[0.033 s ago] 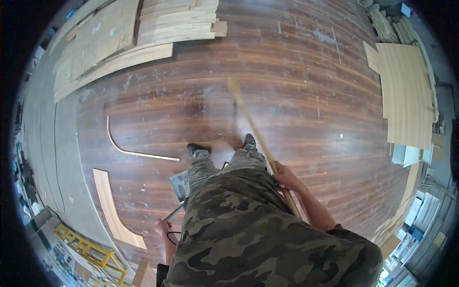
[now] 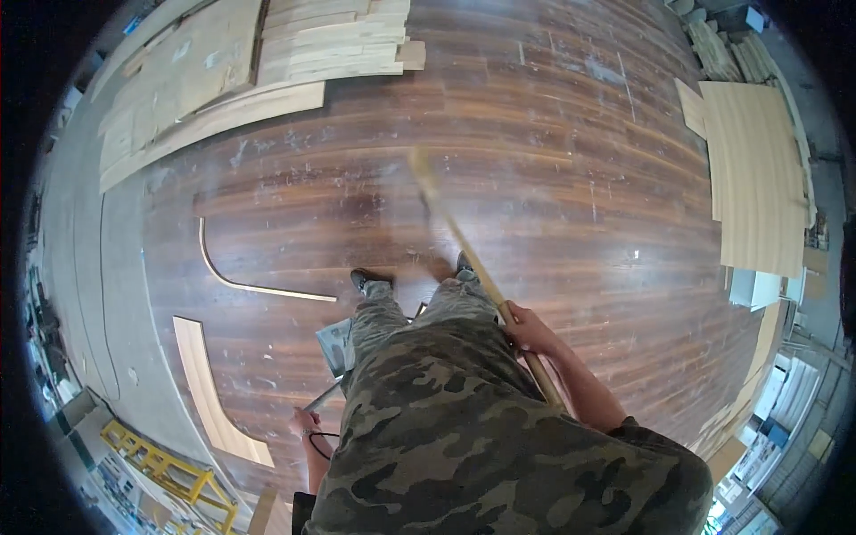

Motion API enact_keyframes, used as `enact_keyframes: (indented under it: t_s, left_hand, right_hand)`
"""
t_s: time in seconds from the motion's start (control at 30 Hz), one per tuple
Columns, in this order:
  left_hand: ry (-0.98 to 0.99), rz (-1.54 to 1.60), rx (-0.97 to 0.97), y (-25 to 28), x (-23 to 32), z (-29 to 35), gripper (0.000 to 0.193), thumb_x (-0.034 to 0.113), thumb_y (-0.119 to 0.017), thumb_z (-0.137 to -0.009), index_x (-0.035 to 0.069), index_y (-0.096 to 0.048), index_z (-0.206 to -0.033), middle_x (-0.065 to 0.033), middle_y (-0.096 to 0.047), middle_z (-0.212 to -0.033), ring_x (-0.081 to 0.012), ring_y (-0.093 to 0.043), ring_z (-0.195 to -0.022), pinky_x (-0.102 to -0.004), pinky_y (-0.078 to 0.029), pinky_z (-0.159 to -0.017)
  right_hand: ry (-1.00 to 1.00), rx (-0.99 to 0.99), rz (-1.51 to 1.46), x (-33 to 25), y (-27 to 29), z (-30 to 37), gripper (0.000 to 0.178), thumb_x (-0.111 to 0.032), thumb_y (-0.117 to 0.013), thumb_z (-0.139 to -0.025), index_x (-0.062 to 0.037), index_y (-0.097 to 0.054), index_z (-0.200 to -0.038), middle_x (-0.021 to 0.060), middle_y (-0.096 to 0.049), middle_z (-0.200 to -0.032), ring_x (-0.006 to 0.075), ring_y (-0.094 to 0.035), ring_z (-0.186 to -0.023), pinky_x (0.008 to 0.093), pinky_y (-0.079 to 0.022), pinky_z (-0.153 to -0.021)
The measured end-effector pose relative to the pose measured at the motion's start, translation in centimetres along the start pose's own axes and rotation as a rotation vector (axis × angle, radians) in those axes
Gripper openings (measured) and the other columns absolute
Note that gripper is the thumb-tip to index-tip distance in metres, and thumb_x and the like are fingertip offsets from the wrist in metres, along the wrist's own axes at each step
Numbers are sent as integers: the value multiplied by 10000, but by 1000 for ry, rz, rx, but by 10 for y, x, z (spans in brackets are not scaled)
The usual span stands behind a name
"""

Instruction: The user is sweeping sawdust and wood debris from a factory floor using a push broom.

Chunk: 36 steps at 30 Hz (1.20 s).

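My right hand (image 2: 526, 328) is closed round the pale wooden handle of what looks like a broom (image 2: 473, 259). The handle slants from beside my right hip out over the floor ahead of my feet. Its tan far end is wider and smeared by motion, so the bristles cannot be made out. At my left side, my left hand (image 2: 305, 423) is closed on the thin grey handle of a dustpan (image 2: 334, 346). The grey pan sits beside my left leg, partly hidden by my leg and camouflage shirt.
On the brown plank floor (image 2: 535, 178) at left lie a thin curved strip (image 2: 259, 287) and a wider curved wooden panel (image 2: 214, 392). Boards are stacked at far left (image 2: 330, 40); large wooden sheets (image 2: 758, 178) stand at right. A yellow frame (image 2: 169, 464) is at lower left.
The broom's far end has swung to the left, and my right hand has shifted slightly left with it. My left hand and the dustpan are nearly where they were.
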<state>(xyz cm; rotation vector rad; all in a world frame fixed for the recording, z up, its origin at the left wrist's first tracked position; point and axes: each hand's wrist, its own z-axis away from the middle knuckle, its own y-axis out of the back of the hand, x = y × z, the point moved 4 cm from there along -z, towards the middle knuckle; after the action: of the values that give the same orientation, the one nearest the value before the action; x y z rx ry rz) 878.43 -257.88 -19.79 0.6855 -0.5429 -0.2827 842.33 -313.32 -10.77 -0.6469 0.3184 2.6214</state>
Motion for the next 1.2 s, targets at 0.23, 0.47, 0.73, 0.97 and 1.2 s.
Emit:
enact_keyframes:
  t_s: [0.23, 0.47, 0.73, 0.97, 1.2]
  left_hand:
    - [-507, -930, -95, 46, 57, -125, 213, 223, -550, -882, 16, -563, -832, -103, -580, -592, -187, -567, -423, -317, -441, -348]
    - [-160, -116, 3, 13, 112, -47, 240, 207, -536, -908, -17, -575, -830, -93, -568, -593, -182, -547, -426, -306, -399, -344]
    - [-104, 119, 176, 37, 107, -51, 297, 269, -531, -917, 5, -592, -795, -82, -594, -615, -152, -519, -427, -287, -390, -342]
    - [-84, -280, 300, 53, 47, -62, 369, 279, -480, -882, -28, -638, -751, -144, -626, -623, -260, -630, -507, -386, -502, -468]
    - [-77, -275, 96, 55, 58, -109, 396, 304, -510, -894, -52, -622, -762, -144, -587, -562, -260, -594, -458, -398, -469, -430]
  right_hand:
    - [153, -130, -65, -76, -88, -11, 611, -110, -605, -840, -65, -395, -1411, 83, -641, -961, 199, -588, -853, 325, -496, -757]
    - [-52, 338, -455, -53, -13, 26, 569, -56, -550, -862, -99, -389, -1405, 33, -530, -648, 120, -490, -447, 270, -402, -376]
    - [-80, 554, -307, 58, 130, -2, 251, -92, -566, -827, -28, -521, -1066, 29, -478, -563, 136, -485, -424, 288, -410, -366]
    - [-215, 302, -59, 120, 163, -50, 306, -233, -547, -928, -24, -534, -706, 80, -550, -617, 193, -514, -498, 308, -417, -434]
    - [-266, 286, -252, 106, 114, -109, 194, -117, -499, -926, 9, -593, -813, 142, -576, -616, 245, -565, -501, 380, -487, -468]
